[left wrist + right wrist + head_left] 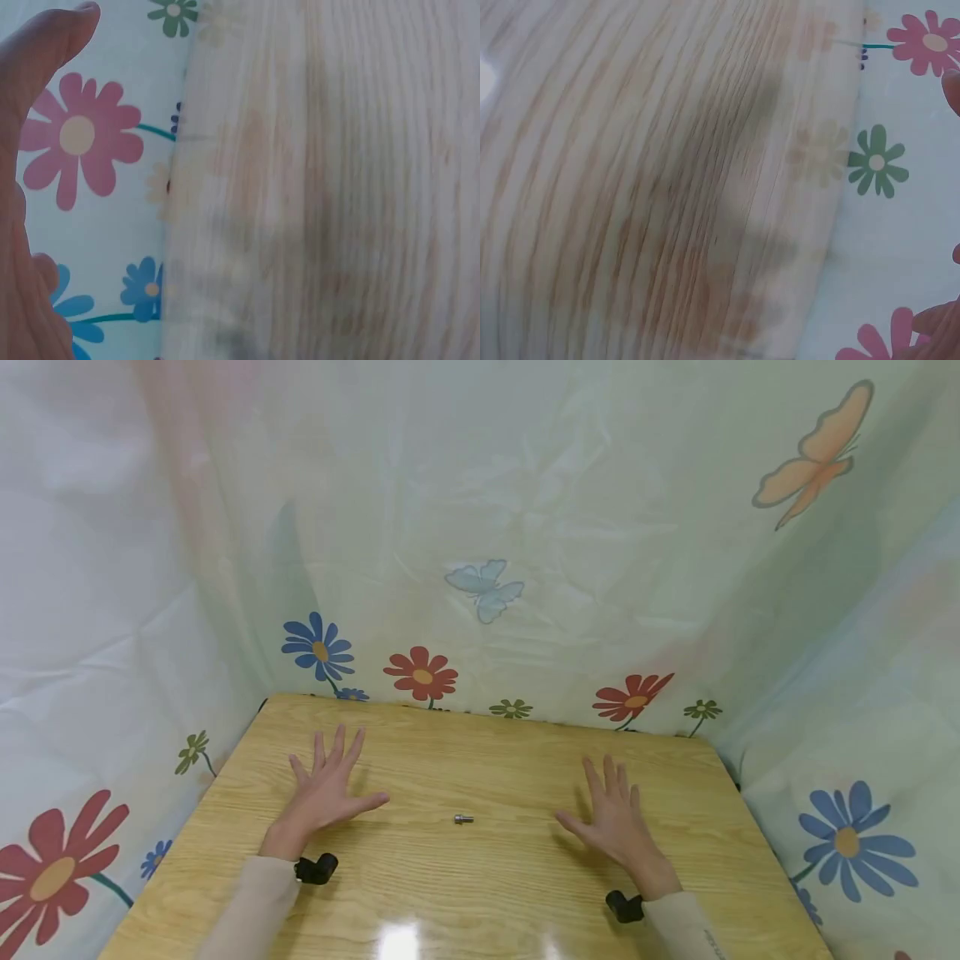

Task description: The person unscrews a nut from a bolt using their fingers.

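"Where was the small metal bolt (464,819)?"

"On its side on the wood-grain tabletop (480,760), just below the centre of the head view, with its thicker head toward the left of the frame and its shank toward the right."

"Was either hand touching it?"

"No, both were well apart from it. The left hand (322,793) was left of it in the frame, fingers spread wide, thumb stretched out toward the bolt, nothing in its grasp."

"And the right hand (617,818)?"

"It was right of the bolt, also empty, with its fingers extended toward the top of the frame and its thumb held out to the left. I couldn't tell whether either hand touched the wood."

"What was on the wrists?"

"A black wrist camera (317,869) by the left one, another black camera (624,906) by the right, and beige sleeves (255,902) behind them."

"What stood around the table?"

"A floral-print curtain (375,527), with a pale blue butterfly (486,589) above the centre and an orange butterfly (813,464) at upper right."

"Did the wrist views add anything?"

"Only parts of each hand showed, at the outer edges."
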{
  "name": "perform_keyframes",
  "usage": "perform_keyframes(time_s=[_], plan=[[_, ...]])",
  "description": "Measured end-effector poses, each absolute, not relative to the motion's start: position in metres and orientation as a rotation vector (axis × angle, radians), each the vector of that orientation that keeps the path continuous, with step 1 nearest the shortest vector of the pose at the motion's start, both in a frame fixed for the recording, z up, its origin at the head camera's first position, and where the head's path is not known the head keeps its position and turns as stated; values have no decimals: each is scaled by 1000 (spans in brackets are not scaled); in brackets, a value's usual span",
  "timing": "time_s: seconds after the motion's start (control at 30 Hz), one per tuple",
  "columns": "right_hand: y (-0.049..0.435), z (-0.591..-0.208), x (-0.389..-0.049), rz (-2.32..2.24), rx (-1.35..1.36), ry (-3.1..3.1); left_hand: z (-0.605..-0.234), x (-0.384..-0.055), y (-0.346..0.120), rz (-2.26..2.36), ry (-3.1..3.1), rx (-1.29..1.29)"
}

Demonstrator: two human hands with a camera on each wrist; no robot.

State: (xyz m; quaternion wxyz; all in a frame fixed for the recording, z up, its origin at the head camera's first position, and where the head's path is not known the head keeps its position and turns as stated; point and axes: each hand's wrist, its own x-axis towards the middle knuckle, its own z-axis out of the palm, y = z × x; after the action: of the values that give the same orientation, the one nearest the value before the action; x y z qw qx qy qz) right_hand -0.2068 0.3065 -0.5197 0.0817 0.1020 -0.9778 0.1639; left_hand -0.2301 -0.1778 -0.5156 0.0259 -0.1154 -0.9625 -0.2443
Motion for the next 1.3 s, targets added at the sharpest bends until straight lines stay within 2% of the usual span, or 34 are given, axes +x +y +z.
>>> perform_keyframes(time_s=[0.97,1.3], plan=[[241,-538,-217,912,402,-2861,-534,-228,-115,-1304,-2842,-491],[214,-544,-219,1042,451,-2824,-541,-226,-100,-1343,-2860,-517]])
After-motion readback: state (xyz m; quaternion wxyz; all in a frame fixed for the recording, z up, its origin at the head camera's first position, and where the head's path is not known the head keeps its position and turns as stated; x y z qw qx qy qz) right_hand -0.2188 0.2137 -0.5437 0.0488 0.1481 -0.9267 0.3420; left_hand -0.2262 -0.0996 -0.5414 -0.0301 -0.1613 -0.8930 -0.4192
